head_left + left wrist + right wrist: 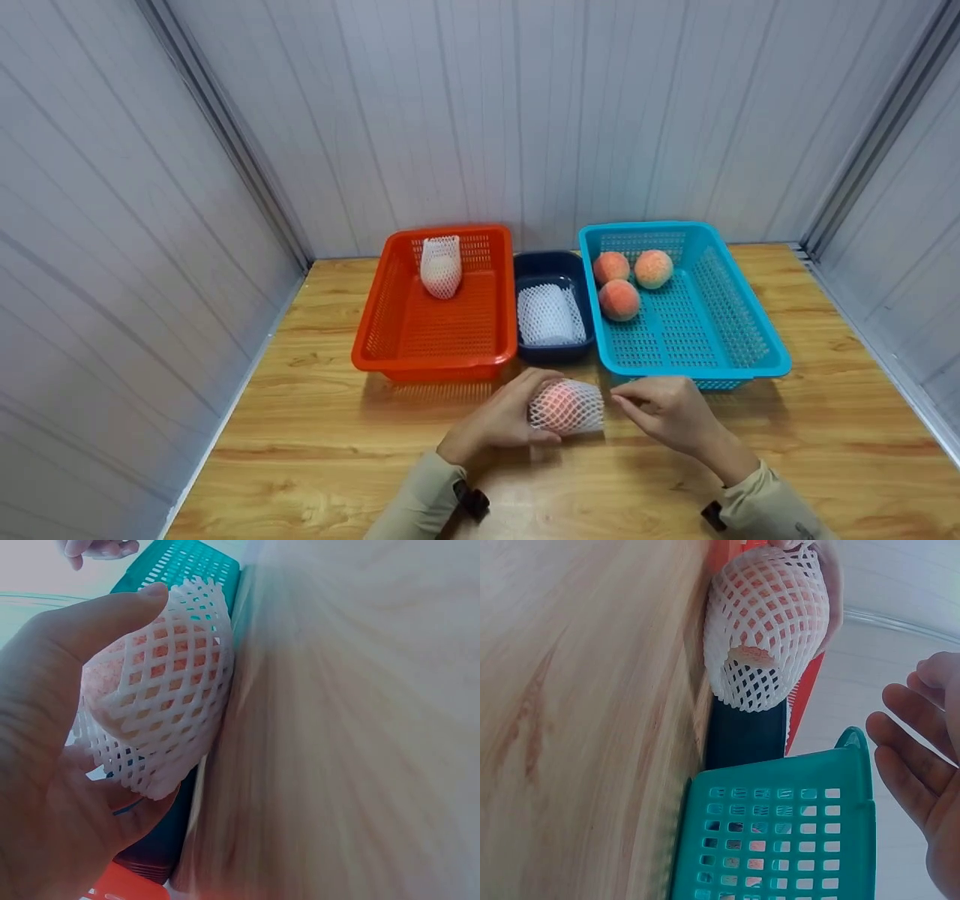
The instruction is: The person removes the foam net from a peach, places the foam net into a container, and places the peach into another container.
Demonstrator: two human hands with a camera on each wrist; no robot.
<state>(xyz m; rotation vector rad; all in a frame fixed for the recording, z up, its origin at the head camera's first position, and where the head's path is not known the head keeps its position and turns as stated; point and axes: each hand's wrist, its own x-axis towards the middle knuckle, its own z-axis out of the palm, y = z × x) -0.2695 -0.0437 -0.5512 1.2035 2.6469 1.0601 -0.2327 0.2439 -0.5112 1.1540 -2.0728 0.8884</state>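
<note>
My left hand [508,415] grips a peach [561,407] wrapped in a white foam net sleeve [592,409], low over the table. In the left wrist view the thumb lies along one side of the sleeve [176,690] and the fingers curl under the other. The sleeve's loose end points right, and in the right wrist view its mouth shows a bit of bare peach [751,656]. Just right of that end is my right hand [671,416], apart from the sleeve and holding nothing, its fingers [911,742] loosely bent.
A red basket [435,365] holds one net-wrapped fruit [441,268]. Beside it, a dark blue bin [555,354] contains white foam nets [546,315]. The turquoise basket [697,370] at right holds three bare peaches [619,300]. White panel walls [480,120] enclose the wooden table [300,457].
</note>
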